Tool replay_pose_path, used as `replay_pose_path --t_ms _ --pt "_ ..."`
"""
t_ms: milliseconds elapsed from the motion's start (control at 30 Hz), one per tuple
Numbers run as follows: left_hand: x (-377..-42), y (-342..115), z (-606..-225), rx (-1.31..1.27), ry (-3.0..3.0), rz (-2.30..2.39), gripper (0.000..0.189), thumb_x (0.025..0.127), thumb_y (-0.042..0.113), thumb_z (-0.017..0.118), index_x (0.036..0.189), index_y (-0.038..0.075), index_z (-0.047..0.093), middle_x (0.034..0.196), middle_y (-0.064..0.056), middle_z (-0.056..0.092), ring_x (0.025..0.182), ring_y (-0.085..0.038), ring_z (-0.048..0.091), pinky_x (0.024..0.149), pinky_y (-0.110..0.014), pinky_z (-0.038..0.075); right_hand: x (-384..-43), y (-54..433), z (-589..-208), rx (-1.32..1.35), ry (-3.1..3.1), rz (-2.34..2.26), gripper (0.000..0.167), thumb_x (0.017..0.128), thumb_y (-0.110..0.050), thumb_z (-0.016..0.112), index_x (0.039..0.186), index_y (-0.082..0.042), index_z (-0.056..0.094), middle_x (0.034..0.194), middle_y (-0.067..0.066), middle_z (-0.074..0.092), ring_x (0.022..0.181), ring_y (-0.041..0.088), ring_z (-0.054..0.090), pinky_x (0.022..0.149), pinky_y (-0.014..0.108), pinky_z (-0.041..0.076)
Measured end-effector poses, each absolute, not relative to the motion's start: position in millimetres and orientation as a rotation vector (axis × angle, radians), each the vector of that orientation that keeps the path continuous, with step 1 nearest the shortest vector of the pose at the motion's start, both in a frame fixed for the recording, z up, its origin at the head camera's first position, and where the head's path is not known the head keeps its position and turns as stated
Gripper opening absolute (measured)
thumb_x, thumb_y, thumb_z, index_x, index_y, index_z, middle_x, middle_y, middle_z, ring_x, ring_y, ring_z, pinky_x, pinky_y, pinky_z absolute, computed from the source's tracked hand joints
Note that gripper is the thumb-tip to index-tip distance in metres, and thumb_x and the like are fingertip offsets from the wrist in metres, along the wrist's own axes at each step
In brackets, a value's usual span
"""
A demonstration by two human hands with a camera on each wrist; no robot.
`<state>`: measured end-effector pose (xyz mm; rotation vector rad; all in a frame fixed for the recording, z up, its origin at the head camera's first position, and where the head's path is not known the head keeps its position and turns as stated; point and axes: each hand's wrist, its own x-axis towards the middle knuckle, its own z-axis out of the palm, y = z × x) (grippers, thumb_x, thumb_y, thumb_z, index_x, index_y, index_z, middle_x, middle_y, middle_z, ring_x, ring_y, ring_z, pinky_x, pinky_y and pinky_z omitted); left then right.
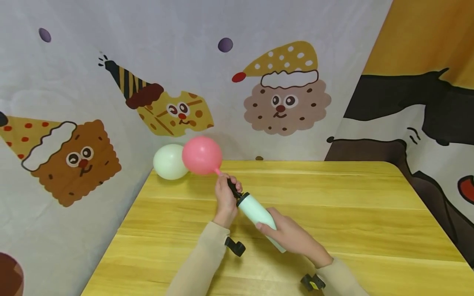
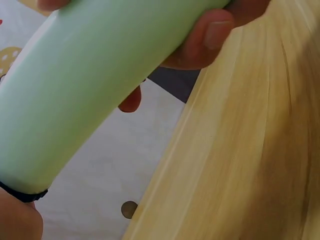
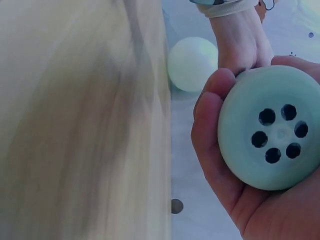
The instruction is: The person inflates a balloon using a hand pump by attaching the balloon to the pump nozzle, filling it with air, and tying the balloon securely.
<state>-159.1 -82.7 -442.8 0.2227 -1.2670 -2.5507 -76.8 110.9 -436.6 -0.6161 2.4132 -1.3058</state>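
Observation:
A pale green balloon pump [image 1: 256, 211] with a black front end slants above the table. My left hand [image 1: 226, 199] grips that black end and the neck of a pink balloon [image 1: 202, 155], which is round with air and points away from me. Farther down, my right hand [image 1: 290, 232] holds the pump's barrel, thumb on top. In the right wrist view, the pump's round base [image 3: 280, 131] shows a ring of several dark holes, with fingers curled round it. The left wrist view has the barrel [image 2: 100, 85] up close; the balloon's mouth is hidden in my left hand.
A white balloon [image 1: 169, 162] sits at the table's far left corner, partly behind the pink one. The wooden table [image 1: 352, 205] meets a cloth backdrop [image 1: 177, 37] printed with cartoon biscuits. Small black devices are strapped at both wrists.

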Motion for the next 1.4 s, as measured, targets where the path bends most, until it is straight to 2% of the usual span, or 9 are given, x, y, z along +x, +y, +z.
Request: replay_pose_path --t_ms 267,433,633,833,1067,1167,1400 --pt "-170.1 -103.5 -441.2 0.278 -1.164 -2.534 0.030 0.112 0.016 0.033 0.087 0.008 0.045 0.068 0.001 0.049 0.051 -0.009 0.046 0.048 -0.020 0.038 -69.7 114.9 -438.4 -0.625 2.381 -1.313 0.061 0.106 -0.047 0.056 0.147 -0.002 0.045 0.095 0.006 0.068 0.072 0.018 0.066 0.055 0.033 0.056" --pt "-177.6 -132.7 -427.7 0.284 -1.061 -2.500 0.029 0.113 0.016 0.032 0.088 0.010 0.044 0.069 0.000 0.049 0.050 -0.010 0.046 0.047 -0.021 0.039 -62.0 135.9 -434.2 -0.685 2.366 -1.268 0.056 0.107 -0.043 0.056 0.148 -0.006 0.045 0.104 0.006 0.068 0.079 0.015 0.065 0.061 0.031 0.056" --pt "-181.7 -152.1 -412.0 0.218 -1.026 -2.482 0.030 0.115 0.023 0.031 0.091 0.010 0.042 0.070 0.000 0.050 0.051 -0.011 0.046 0.049 -0.021 0.039 -54.9 154.0 -427.5 -0.711 2.348 -1.272 0.050 0.107 -0.038 0.057 0.145 -0.006 0.048 0.103 0.002 0.067 0.081 0.011 0.064 0.065 0.030 0.055" --pt "-177.7 -137.8 -419.9 0.244 -1.067 -2.507 0.027 0.114 0.016 0.029 0.091 0.011 0.042 0.073 0.000 0.049 0.053 -0.010 0.045 0.050 -0.021 0.039 -57.4 143.2 -435.9 -0.721 2.353 -1.285 0.054 0.107 -0.039 0.057 0.144 -0.002 0.047 0.103 0.003 0.069 0.081 0.011 0.066 0.065 0.030 0.056" --pt "-167.8 -111.6 -440.6 0.266 -1.193 -2.518 0.032 0.113 0.016 0.030 0.087 0.009 0.046 0.072 0.000 0.049 0.055 -0.011 0.045 0.052 -0.021 0.038 -62.4 121.2 -445.2 -0.643 2.410 -1.269 0.060 0.106 -0.048 0.057 0.141 0.000 0.047 0.092 0.001 0.066 0.071 0.012 0.063 0.057 0.031 0.055" --pt "-162.9 -101.7 -446.0 0.256 -1.227 -2.538 0.030 0.113 0.015 0.030 0.087 0.009 0.046 0.072 0.000 0.049 0.055 -0.011 0.045 0.052 -0.021 0.038 -67.2 113.0 -446.2 -0.629 2.419 -1.285 0.061 0.106 -0.049 0.056 0.141 0.001 0.048 0.092 0.003 0.066 0.071 0.013 0.064 0.056 0.031 0.055" --pt "-154.3 -86.3 -452.2 0.254 -1.302 -2.575 0.031 0.115 0.024 0.032 0.090 0.011 0.045 0.074 0.001 0.050 0.057 -0.010 0.047 0.054 -0.021 0.041 -76.4 105.0 -447.2 -0.596 2.421 -1.320 0.066 0.105 -0.051 0.056 0.144 0.002 0.045 0.098 0.007 0.067 0.073 0.017 0.065 0.056 0.033 0.056"
